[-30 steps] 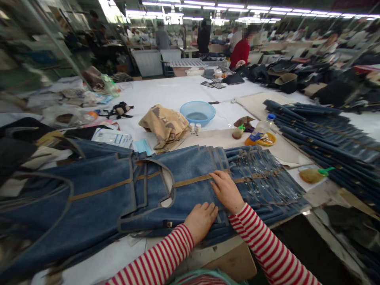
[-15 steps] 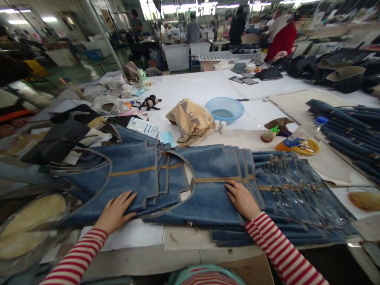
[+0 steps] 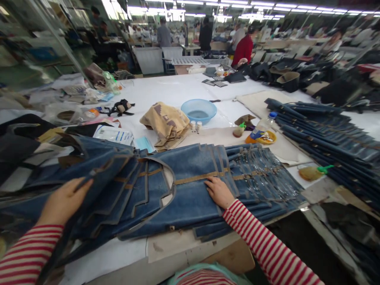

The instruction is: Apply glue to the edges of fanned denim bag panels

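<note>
Overlapping blue leather-like panels with grey edges and a tan stripe lie in a row across the table before me. My left hand is closed on the edge of a blue panel at the left end, thumb on top. That panel is raised and tilted above the ones under it. On the middle panel, just below its tan stripe, rests my right hand, palm down with its fingers stretched out. To its right, closely fanned panels show shiny, clear-looking patches.
Beyond the panels stand a crumpled patterned cloth, a blue basin and small white bottles. An orange dish and a green-tipped bottle are at right, near more blue panels. A person in red is far back.
My left hand has gone from lying flat to gripping a panel, lifting it up and leftward. My right hand stays on the middle panel. The view has turned right.
</note>
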Available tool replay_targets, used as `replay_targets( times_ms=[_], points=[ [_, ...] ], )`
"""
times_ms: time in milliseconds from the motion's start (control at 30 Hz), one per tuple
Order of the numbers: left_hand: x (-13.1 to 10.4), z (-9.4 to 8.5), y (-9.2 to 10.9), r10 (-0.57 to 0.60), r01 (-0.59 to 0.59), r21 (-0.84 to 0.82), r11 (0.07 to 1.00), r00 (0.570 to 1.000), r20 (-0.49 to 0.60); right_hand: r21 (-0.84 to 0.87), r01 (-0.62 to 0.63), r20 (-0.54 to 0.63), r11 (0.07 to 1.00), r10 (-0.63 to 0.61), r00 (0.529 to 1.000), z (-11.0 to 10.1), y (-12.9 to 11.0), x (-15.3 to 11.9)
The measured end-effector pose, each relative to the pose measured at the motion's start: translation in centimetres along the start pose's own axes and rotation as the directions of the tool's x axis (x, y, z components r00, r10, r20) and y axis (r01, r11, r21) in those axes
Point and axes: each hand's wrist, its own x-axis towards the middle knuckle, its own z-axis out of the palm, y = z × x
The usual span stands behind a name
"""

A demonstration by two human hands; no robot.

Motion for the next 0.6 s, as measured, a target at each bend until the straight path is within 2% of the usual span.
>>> replay_targets(
  times_ms=[67, 133, 167, 200, 233, 300, 367, 433, 467, 533, 600],
  points=[
    [1.2, -3.6, 3.8, 0.073, -0.087, -0.049, 0.995, 0.967, -0.246, 0.009, -0.011, -0.002, 1.0, 0.011, 1.0, 0.0, -0.1, -0.1],
    [1.0, -6.1, 8.8, 0.273, -0.277, 0.029, 0.96, 0.915, -0.298, 0.031, -0.03, -0.009, 0.999, 0.03, 1.0, 0.1, -0.1, -0.1],
    [0.4, -6.7, 11.5, 0.416, -0.406, 0.097, 0.909, 0.868, -0.27, 0.054, -0.036, -0.012, 0.998, 0.036, 0.999, 0.1, -0.1, -0.2],
    [-0.4, -6.6, 14.1, 0.544, -0.531, 0.126, 0.838, 0.802, -0.245, 0.094, -0.043, -0.017, 0.995, 0.044, 0.999, 0.2, 0.0, -0.1],
    [-1.5, -5.9, 16.7, 0.635, -0.624, 0.118, 0.772, 0.749, -0.189, 0.167, -0.054, -0.024, 0.984, 0.059, 0.998, 0.2, 0.1, 0.0],
    [-3.8, -2.9, 21.1, 0.763, -0.762, 0.024, 0.647, 0.646, -0.038, 0.352, -0.084, -0.038, 0.932, 0.104, 0.994, 0.1, 0.5, 0.2],
    [-6.1, 1.3, 24.2, 0.793, -0.79, -0.101, 0.605, 0.588, 0.16, 0.533, -0.144, -0.031, 0.834, 0.189, 0.981, -0.3, 1.1, 0.6],
    [-7.8, 5.5, 26.0, 0.789, -0.776, -0.202, 0.598, 0.524, 0.321, 0.685, -0.225, 0.006, 0.693, 0.303, 0.953, -0.8, 1.8, 0.9],
    [-8.4, 7.1, 26.4, 0.777, -0.76, -0.232, 0.607, 0.507, 0.372, 0.737, -0.256, 0.028, 0.626, 0.35, 0.936, -1.1, 2.1, 1.1],
    [-9.0, 9.3, 26.6, 0.752, -0.728, -0.256, 0.636, 0.51, 0.416, 0.789, -0.286, 0.048, 0.544, 0.41, 0.911, -1.6, 2.6, 1.3],
    [-9.2, 9.9, 26.5, 0.741, -0.714, -0.256, 0.652, 0.527, 0.416, 0.729, -0.294, 0.001, 0.618, 0.428, 0.904, -1.9, 2.9, 1.7]
  ],
)
